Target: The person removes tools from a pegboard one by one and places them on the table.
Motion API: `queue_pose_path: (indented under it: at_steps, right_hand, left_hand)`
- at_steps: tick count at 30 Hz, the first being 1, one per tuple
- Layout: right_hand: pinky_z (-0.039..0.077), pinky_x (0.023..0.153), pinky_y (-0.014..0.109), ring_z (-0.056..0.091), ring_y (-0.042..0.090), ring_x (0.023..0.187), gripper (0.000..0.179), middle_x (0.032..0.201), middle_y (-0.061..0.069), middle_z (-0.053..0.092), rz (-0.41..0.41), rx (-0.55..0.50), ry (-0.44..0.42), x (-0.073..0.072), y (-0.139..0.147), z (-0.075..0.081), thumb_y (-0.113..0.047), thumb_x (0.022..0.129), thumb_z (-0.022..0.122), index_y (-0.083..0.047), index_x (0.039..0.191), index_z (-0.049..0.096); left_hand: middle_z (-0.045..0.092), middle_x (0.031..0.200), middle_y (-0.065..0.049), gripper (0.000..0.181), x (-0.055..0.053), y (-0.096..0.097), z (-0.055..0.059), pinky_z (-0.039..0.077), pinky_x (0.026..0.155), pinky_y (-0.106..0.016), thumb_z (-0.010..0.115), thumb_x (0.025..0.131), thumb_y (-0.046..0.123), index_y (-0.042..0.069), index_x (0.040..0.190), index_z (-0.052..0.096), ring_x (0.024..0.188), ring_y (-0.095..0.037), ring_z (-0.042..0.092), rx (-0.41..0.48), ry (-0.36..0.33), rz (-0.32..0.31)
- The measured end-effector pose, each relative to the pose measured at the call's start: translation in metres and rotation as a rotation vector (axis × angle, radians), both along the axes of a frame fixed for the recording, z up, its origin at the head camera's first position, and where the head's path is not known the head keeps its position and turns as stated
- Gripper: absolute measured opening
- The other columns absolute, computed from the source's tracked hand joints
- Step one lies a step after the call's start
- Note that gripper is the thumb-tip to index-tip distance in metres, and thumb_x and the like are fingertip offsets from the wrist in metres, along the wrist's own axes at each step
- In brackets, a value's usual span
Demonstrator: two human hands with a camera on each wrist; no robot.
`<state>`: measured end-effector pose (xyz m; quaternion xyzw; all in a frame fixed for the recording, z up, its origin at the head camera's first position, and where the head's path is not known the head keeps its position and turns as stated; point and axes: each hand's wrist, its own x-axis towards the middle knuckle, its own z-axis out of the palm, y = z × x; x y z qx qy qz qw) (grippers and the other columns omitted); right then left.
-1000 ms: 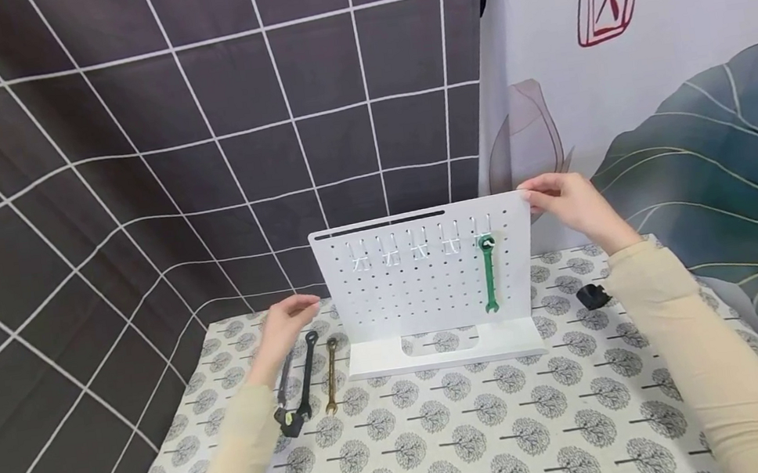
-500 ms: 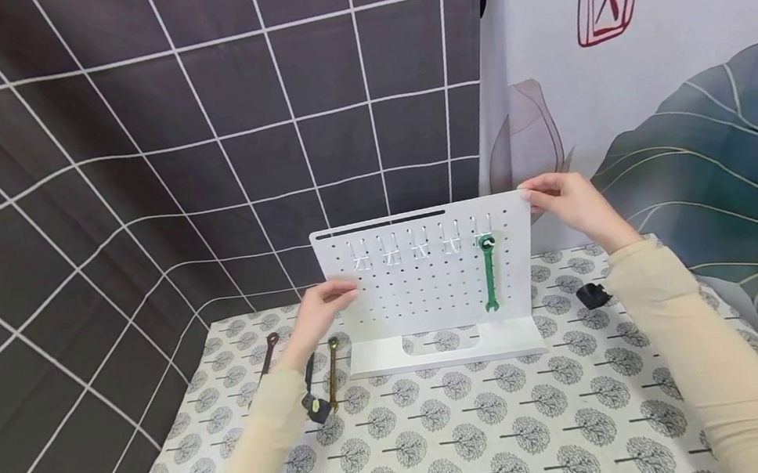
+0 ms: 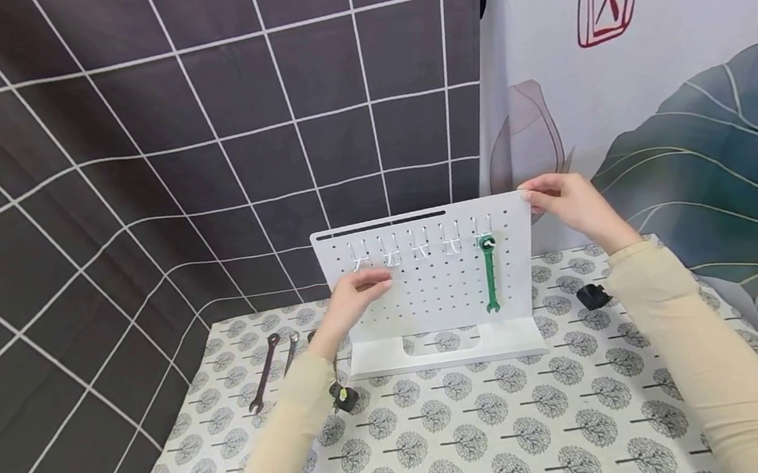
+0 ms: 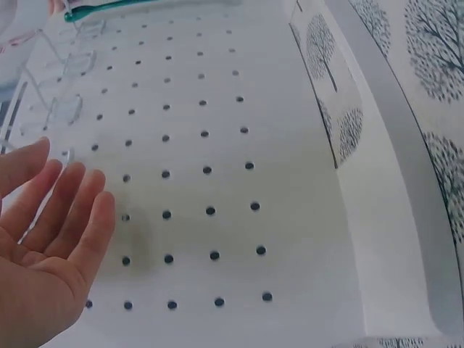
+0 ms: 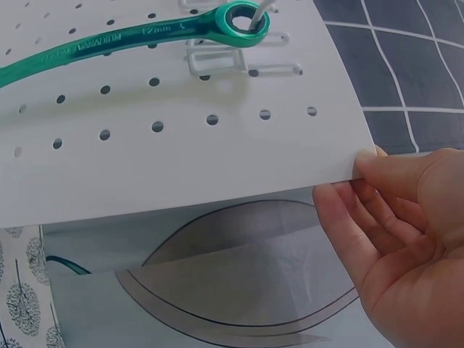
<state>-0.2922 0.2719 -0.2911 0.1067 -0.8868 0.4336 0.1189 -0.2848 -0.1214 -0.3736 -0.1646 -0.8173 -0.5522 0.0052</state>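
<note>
A white pegboard [image 3: 422,294] stands upright on its base, with several wire hooks [image 3: 420,241] in a row. From the rightmost hook hangs a green combination wrench [image 3: 489,274], its ring end on top. My right hand [image 3: 570,205] pinches the board's upper right corner between thumb and fingers; the right wrist view shows the thumb on the front face. In front of the board's left part is my left hand [image 3: 355,302], just below the left hooks. Its fingers are relaxed and hold nothing in the left wrist view; whether they touch the board I cannot tell.
Left of the board, a dark purple wrench [image 3: 264,373] and a silver wrench [image 3: 291,350] lie on the tree-patterned cloth [image 3: 469,446]. My left forearm partly covers other tools there. A dark gridded curtain [image 3: 231,128] hangs behind.
My left hand has moved right, from beside the board's left edge to in front of its left hooks, uncovering the purple wrench. The right hand keeps its place on the corner.
</note>
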Motion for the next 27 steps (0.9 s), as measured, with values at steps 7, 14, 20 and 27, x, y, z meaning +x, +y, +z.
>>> queue_pose_path:
  at_steps: [7,14,20,27]
  right_hand:
    - [0.041,0.107,0.057,0.067,0.038,0.104,0.043,0.121,0.026,0.067,0.001,-0.005,-0.009,0.000,0.000,-0.001,-0.033,0.103,0.059,0.002,0.129,0.062]
    - [0.041,0.107,0.059,0.066,0.041,0.106,0.042,0.120,0.026,0.067,0.001,-0.002,-0.009,0.002,-0.001,0.000,-0.032,0.103,0.059,0.002,0.129,0.062]
    - [0.041,0.107,0.059,0.066,0.041,0.106,0.043,0.119,0.026,0.067,0.001,-0.002,-0.005,0.001,0.000,0.000,-0.032,0.103,0.059,0.001,0.129,0.062]
    - [0.039,0.109,0.060,0.066,0.041,0.106,0.042,0.120,0.026,0.067,0.005,-0.008,-0.008,0.001,-0.001,0.001,-0.031,0.103,0.060,0.001,0.129,0.062]
  left_hand:
    - [0.070,0.124,-0.009,0.030,-0.002,0.023,0.000,0.053,0.100,-0.036,0.071,0.094,0.015,0.004,0.122,0.069,0.112,-0.023,0.066,-0.008,0.016,-0.069]
    - [0.070,0.125,-0.010,0.033,-0.005,0.046,0.001,0.053,0.100,-0.036,0.072,0.094,0.017,0.005,0.125,0.068,0.112,-0.024,0.067,0.017,0.018,-0.135]
    - [0.072,0.120,-0.006,0.034,-0.007,0.064,-0.002,0.054,0.096,-0.032,0.072,0.094,0.017,0.009,0.127,0.069,0.107,-0.017,0.068,-0.015,0.019,-0.152]
    - [0.072,0.119,-0.008,0.033,-0.006,0.080,-0.002,0.054,0.093,-0.029,0.072,0.094,0.015,0.007,0.127,0.068,0.104,-0.015,0.068,-0.013,0.017,-0.182]
